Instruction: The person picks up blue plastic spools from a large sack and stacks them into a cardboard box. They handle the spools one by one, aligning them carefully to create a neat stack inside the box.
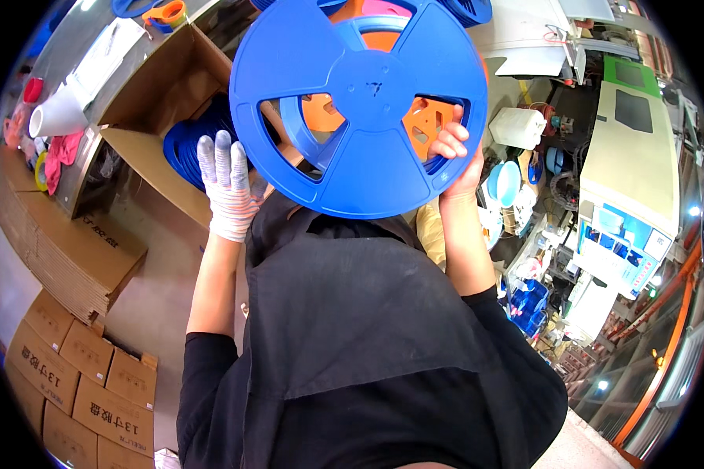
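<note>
A large blue plastic reel (375, 98), with wide cut-out windows around its hub, is held up in front of my chest. My bare right hand (460, 160) grips its right rim, fingers curled through a window. At the reel's left side is my left hand (228, 191), in a pale glove with grey fingertips. Its fingers are stretched out, and whether the thumb touches the rim I cannot tell. Through the windows an orange reel part (321, 114) shows behind the blue one; most of it is hidden.
An open cardboard box (152, 152) at the left contains blue reels (188, 152). Stacked flat cardboard (70, 234) and closed cartons (94, 391) lie lower left. On the far-left bench stands a white roll (59, 113). A beige machine (630, 156) and a white jug (516, 127) are at the right.
</note>
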`<state>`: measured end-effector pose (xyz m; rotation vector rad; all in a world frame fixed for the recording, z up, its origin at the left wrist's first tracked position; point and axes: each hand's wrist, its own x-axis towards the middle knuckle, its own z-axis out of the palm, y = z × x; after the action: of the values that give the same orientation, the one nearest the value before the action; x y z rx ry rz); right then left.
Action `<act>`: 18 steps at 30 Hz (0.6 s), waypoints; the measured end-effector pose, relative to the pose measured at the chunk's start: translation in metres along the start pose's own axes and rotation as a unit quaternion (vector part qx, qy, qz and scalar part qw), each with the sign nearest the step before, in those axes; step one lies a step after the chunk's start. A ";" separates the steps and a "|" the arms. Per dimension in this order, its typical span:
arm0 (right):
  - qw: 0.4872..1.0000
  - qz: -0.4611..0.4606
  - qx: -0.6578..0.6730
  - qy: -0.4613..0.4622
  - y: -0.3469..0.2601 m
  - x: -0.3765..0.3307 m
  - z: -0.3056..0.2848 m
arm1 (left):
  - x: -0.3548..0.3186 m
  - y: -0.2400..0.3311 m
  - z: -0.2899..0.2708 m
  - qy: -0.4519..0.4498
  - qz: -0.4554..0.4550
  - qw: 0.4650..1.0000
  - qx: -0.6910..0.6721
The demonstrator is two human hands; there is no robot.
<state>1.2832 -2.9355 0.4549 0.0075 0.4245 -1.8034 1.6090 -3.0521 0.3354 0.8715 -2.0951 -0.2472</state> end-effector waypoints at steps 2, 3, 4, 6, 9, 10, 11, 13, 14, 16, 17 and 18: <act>1.000 0.004 0.001 -0.013 0.000 0.005 0.001 | 0.006 -0.004 -0.002 0.031 0.011 0.999 -0.010; 1.000 0.007 -0.003 -0.018 0.000 0.006 0.003 | 0.008 -0.005 -0.002 0.046 0.015 0.999 -0.015; 1.000 0.010 -0.007 -0.023 0.000 0.008 0.006 | 0.011 -0.006 -0.002 0.047 0.037 0.998 0.001; 0.999 0.027 -0.002 -0.047 0.003 0.011 0.011 | 0.018 -0.004 -0.004 0.048 0.082 0.995 0.030; 0.999 0.032 -0.003 -0.017 0.003 0.015 0.007 | 0.046 0.012 -0.024 -0.101 0.090 0.991 0.018; 0.999 0.037 -0.010 -0.014 0.003 0.017 0.008 | 0.048 0.011 -0.022 -0.122 0.102 0.987 0.004; 0.999 0.041 -0.017 -0.012 0.004 0.018 0.009 | 0.043 0.009 -0.020 -0.126 0.097 0.987 -0.017; 0.998 0.032 -0.053 0.001 0.007 0.021 0.015 | 0.040 0.008 -0.021 -0.146 0.094 0.985 -0.006; 0.996 0.019 -0.084 0.015 0.009 0.021 0.019 | 0.039 0.007 -0.021 -0.156 0.092 0.983 -0.001; 0.988 -0.005 -0.147 0.039 0.016 0.026 0.032 | 0.041 0.006 -0.021 -0.191 0.088 0.978 0.001; 0.968 -0.034 -0.236 0.083 0.023 0.026 0.042 | 0.035 0.003 -0.018 -0.170 0.047 0.981 -0.077; 0.937 -0.061 -0.322 0.120 0.029 0.031 0.053 | 0.027 0.000 -0.015 -0.144 0.005 0.978 -0.151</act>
<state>1.3130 -2.9861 0.4897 -0.2612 1.1992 -1.7127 1.6096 -3.0685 0.3617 0.6717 -2.2454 -0.7032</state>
